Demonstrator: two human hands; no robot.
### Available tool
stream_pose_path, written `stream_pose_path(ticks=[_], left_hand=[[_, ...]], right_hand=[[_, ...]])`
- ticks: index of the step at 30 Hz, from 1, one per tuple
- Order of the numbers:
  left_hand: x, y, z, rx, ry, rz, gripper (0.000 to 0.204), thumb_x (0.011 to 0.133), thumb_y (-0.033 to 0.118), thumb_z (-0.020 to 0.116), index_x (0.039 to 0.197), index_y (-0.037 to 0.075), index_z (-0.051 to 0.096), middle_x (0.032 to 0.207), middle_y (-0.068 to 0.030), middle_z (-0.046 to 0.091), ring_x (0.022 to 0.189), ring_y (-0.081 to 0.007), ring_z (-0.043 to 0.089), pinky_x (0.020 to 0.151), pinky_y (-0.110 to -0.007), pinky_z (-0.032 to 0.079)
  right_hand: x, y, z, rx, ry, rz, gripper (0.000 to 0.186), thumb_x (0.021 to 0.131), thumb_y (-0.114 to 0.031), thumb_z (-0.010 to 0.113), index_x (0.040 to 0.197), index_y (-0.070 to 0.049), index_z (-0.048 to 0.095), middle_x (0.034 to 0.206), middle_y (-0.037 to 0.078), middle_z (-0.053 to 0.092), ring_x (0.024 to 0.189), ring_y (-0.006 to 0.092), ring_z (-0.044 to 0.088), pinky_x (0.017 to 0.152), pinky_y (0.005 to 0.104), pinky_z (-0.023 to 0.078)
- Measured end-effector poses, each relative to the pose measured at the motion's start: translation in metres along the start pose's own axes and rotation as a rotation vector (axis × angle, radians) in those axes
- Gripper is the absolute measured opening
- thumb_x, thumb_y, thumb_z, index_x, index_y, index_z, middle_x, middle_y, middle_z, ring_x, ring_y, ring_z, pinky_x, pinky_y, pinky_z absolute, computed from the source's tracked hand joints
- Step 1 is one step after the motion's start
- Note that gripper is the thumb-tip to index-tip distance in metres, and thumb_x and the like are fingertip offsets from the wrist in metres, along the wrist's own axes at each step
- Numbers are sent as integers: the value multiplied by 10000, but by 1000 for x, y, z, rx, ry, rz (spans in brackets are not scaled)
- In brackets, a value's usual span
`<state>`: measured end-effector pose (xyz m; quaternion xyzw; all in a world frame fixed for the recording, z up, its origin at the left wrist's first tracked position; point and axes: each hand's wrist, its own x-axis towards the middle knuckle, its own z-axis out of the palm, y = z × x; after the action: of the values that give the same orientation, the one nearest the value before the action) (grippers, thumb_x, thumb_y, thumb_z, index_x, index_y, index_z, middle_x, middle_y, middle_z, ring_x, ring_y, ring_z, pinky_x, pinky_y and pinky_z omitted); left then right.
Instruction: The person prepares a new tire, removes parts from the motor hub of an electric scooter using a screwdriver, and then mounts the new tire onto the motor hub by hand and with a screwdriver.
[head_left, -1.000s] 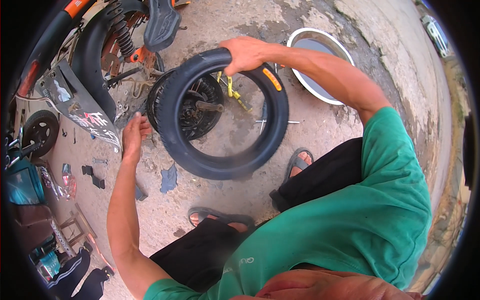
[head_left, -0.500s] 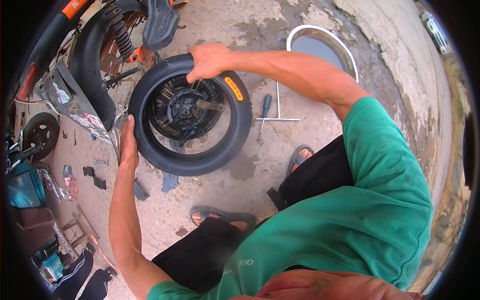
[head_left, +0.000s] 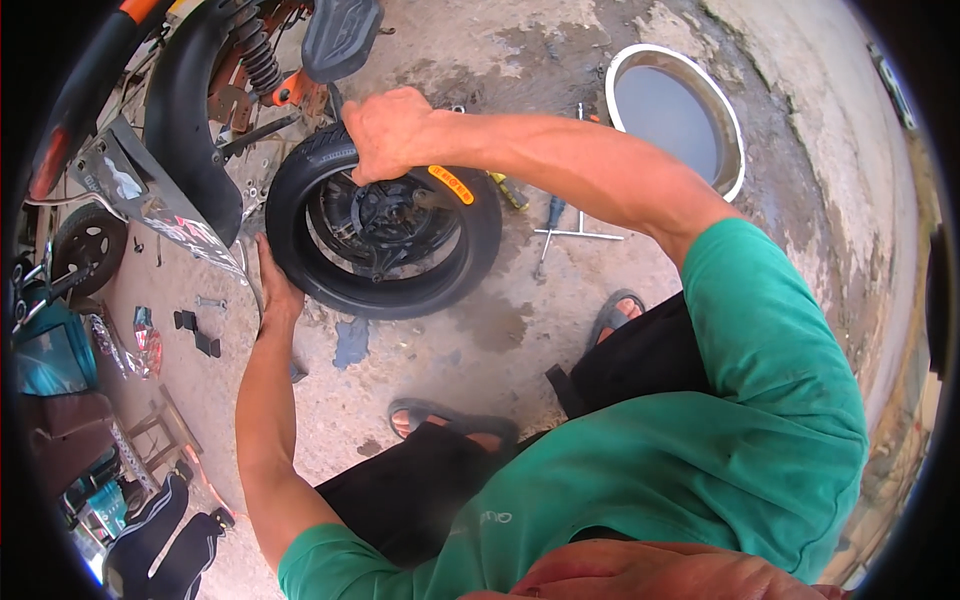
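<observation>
A black tyre (head_left: 470, 262) with an orange label leans tilted over the concrete, its tread showing at the far left. Inside its ring lies a dark wheel hub (head_left: 385, 215); I cannot tell whether the two are joined. My right hand (head_left: 393, 132) is closed over the far edge of the tyre, fingers curled into the opening. Against the tyre's near left side is my left hand (head_left: 279, 283), gripping it with part of its fingers hidden. Just right of the tyre lies a yellow-handled tool (head_left: 512, 192), partly covered by my right forearm.
A motorbike's black mudguard (head_left: 180, 125) and shock spring (head_left: 255, 55) stand close by on the left. Past my right forearm sits a white-rimmed basin (head_left: 735, 140) of grey water. A screwdriver (head_left: 553, 215) and a T-shaped wrench (head_left: 590, 236) lie right of the tyre.
The tyre has tilted, with more tread showing at its far left. My right hand has shifted left with it. The yellow-handled tool has come into sight. The whole view has shifted slightly.
</observation>
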<state>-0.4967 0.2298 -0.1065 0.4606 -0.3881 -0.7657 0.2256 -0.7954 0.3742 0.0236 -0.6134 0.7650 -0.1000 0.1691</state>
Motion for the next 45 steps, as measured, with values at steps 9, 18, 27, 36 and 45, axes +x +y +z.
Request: stream_pose_path(ticks=[9,18,27,36,45], left_hand=[[29,7,10,-68,-58,-34,768,1047,669,476,1548,87,498,1558,-46,549,1418,-249,518,1231,-412,357],[31,22,30,-39,-37,-14,699,1050,603,539,1511,78,539,1512,-72,589,1367,-268,568,1200,-429,417],[20,12,61,54,84,114,854,990,646,623,1568,44,445,1575,-90,504,1416,-256,504,1215,-397,390],[26,8,61,-12,101,54,698,1040,589,572,1513,77,530,1491,-73,602,1347,-263,583,1188,-411,430],[18,17,56,-100,-44,-19,667,1074,565,521,1534,83,510,1530,-86,574,1376,-289,564,1220,-456,396]], right_hand=[[15,37,-8,31,35,49,662,746,-442,782,1220,0,644,1148,225,717,1086,406,701,925,500,568],[31,99,6,153,64,-7,644,712,-483,832,1127,-14,683,1057,224,739,1011,419,708,889,494,559],[30,113,15,272,111,-50,669,719,-532,828,1116,-13,686,987,219,744,955,421,718,860,500,560],[30,120,14,264,101,-17,728,718,-579,846,1150,-14,688,1057,224,740,1027,413,712,906,486,559],[52,142,13,888,-381,13,1031,754,-635,854,1479,27,541,1392,208,646,1282,317,622,1121,399,475]])
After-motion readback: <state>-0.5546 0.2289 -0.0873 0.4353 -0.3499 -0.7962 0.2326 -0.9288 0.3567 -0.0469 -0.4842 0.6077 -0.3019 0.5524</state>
